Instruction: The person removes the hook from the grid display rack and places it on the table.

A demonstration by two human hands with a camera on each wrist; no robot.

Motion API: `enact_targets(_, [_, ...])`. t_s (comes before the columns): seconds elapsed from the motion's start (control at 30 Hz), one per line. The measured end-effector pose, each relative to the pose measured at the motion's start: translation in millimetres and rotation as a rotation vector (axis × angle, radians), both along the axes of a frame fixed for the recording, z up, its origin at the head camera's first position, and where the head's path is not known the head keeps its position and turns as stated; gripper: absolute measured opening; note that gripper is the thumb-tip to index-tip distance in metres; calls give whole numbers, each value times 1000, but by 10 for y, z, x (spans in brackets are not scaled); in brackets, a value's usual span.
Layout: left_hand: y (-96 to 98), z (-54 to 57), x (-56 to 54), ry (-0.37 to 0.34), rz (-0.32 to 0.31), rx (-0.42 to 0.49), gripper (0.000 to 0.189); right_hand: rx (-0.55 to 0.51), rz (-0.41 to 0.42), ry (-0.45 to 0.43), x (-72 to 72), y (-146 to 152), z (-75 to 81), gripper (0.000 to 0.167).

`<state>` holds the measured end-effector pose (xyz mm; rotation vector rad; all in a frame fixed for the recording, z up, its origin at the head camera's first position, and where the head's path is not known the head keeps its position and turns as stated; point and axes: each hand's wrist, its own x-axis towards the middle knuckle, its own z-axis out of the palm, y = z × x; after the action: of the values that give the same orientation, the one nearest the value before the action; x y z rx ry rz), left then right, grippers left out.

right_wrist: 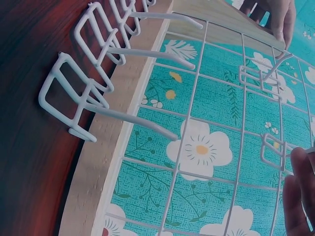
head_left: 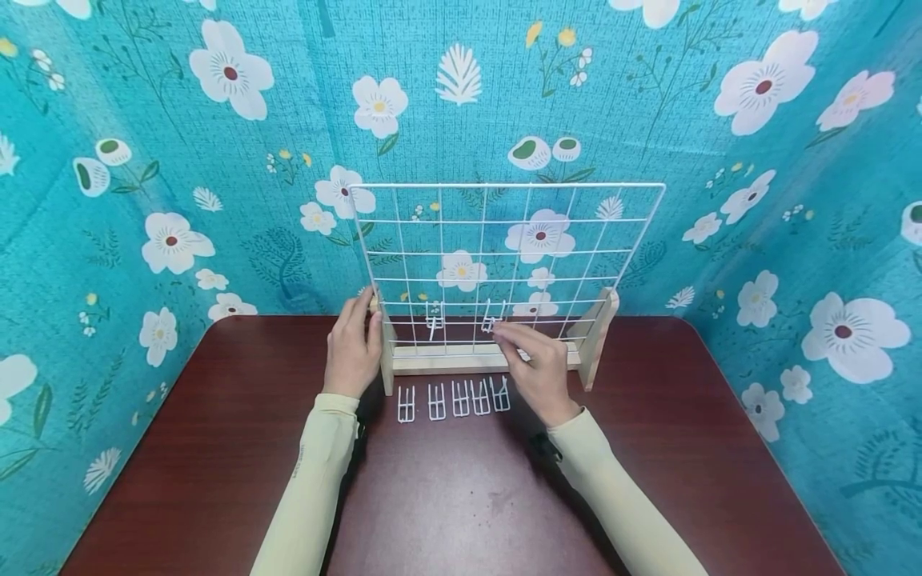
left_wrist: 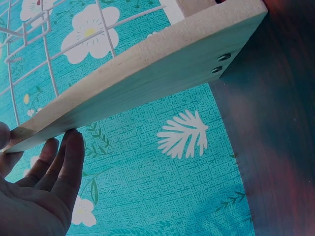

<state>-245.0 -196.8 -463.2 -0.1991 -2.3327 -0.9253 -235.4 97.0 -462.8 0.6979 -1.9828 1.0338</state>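
A white wire grid [head_left: 504, 186] stands upright in a wooden stand [head_left: 468, 366] with a post at each side. My left hand [head_left: 353, 348] holds the top of the left wooden post [left_wrist: 147, 69], thumb on one side and fingers on the other. With thumb and fingertips, my right hand [head_left: 536, 368] pinches a white wire hook [right_wrist: 268, 151] that sits against the lower part of the grid. Left of it, a second wire hook [head_left: 434, 322] hangs on the grid, its prong pointing outward.
Several more white wire hooks [head_left: 406, 404] lie in a row on the dark red table [head_left: 432, 496] in front of the stand. The right wooden post [head_left: 599, 344] stands beyond my right hand. A blue flowered cloth [head_left: 288, 144] hangs behind and along both sides.
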Motion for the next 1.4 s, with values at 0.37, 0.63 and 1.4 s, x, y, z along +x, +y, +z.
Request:
enact_targets(0.37, [-2,-9,0,6,8,-11,46,22,-12,0,26,35,-26,16])
enact_targets(0.63, [2,-2,3,-11,4,-4,46,53,-14,-12,51,68,-35,16])
enact_targets(1.4, [-14,-8,5,0,0,-8,46,79,-42,-70,65,132,-132,16])
